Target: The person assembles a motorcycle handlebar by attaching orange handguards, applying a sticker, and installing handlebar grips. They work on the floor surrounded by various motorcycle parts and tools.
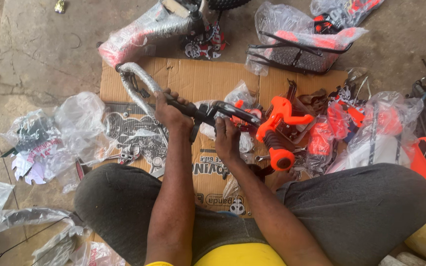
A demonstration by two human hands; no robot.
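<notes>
Black rubber covers the grip at the left end of a bicycle handlebar (208,111), which lies crosswise above the seated person's lap, over a flattened sheet of brown corrugated cardboard (193,74) on the rough concrete floor (40,49). The left hand (171,111) is wrapped fully around that black grip, fingers curled closed on it, knuckles up. Beyond the hand, the bar bends away toward the upper left under a crinkled sleeve of silvery plastic wrap (136,81). The right hand (227,138) is closed around the middle section of the bar, just beside a black brake lever (235,109) that runs glossy and slightly curved toward the right; whether the fingertips pinch a small part underneath cannot be told. The two hands are set apart along the bar, with a black clamp piece between them. At the right end, an orange moulded plastic fitting (282,116) and a ribbed dark grip capped with an orange end plug (282,158) stand close to the right hand without touching it. Thin clear plastic bags (82,118), wrinkled and translucent, lie scattered on the left. A black wire basket (297,54) wrapped in film rests at the top, and further orange parts in bags (385,128) lie to the right, near the knee in grey fabric.
</notes>
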